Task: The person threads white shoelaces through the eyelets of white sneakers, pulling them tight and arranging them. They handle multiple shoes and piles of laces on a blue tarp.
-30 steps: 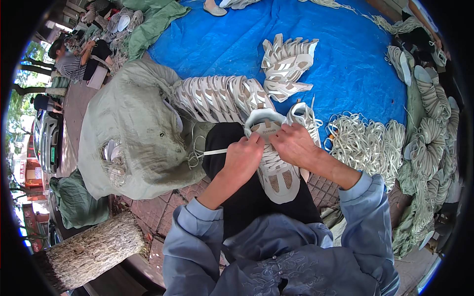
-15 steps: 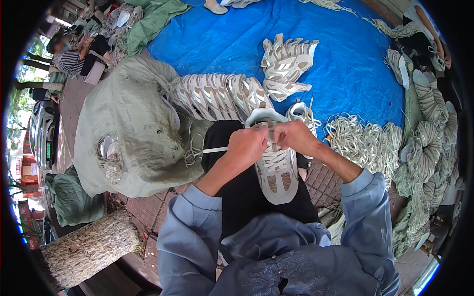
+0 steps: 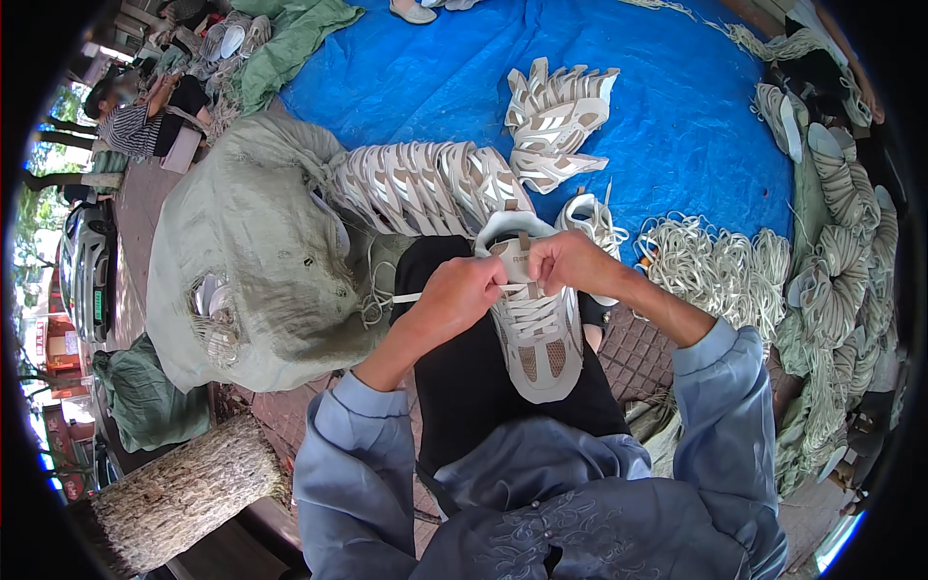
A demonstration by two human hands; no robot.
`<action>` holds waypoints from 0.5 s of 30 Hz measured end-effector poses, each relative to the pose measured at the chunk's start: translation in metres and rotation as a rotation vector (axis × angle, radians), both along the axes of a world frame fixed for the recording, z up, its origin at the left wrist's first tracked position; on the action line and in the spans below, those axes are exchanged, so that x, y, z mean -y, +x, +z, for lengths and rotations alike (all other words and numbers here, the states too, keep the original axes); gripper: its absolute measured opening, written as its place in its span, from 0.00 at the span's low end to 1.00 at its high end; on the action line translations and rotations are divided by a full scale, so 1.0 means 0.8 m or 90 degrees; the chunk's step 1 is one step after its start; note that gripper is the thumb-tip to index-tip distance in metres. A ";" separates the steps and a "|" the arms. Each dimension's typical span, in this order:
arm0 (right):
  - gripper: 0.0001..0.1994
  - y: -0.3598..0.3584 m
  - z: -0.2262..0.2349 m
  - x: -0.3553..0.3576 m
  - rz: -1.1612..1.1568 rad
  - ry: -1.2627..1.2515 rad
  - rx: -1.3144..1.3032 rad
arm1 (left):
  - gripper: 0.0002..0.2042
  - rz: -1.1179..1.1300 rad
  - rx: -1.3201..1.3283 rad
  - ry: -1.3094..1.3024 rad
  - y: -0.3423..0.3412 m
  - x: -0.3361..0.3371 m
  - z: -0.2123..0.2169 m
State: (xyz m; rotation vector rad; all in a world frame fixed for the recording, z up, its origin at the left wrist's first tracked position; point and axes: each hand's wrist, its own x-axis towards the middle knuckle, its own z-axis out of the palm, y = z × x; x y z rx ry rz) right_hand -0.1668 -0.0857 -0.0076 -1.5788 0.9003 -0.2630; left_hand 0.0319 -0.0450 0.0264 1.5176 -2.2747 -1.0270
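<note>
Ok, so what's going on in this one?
A person's left hand and right hand pinch a white lace near the top of a beige-and-white shoe upper resting on their lap. Its lower lacing is crisscrossed. Ahead, more uppers lie overlapped, some on a blue tarp; a heap of laces sits to the right.

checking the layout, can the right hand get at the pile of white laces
Probably yes: the lace pile lies beside the right forearm, nothing evident between, though the right hand seems busy pinching a lace.
</note>
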 end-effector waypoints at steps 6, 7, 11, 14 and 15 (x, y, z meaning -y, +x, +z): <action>0.06 -0.001 0.012 -0.010 -0.010 -0.297 -0.135 | 0.02 -0.033 0.176 -0.168 0.018 -0.010 0.006; 0.05 -0.002 0.011 -0.011 -0.008 -0.309 -0.147 | 0.02 -0.034 0.156 -0.146 0.020 -0.010 0.008; 0.03 0.002 0.009 -0.015 0.010 -0.413 -0.186 | 0.03 -0.038 0.097 -0.053 0.031 -0.008 0.014; 0.00 0.005 0.014 -0.023 0.017 -0.445 -0.176 | 0.04 -0.056 0.142 -0.049 0.042 -0.007 0.021; 0.01 0.002 0.009 -0.024 0.007 -0.451 -0.153 | 0.04 -0.066 0.168 -0.059 0.045 -0.007 0.023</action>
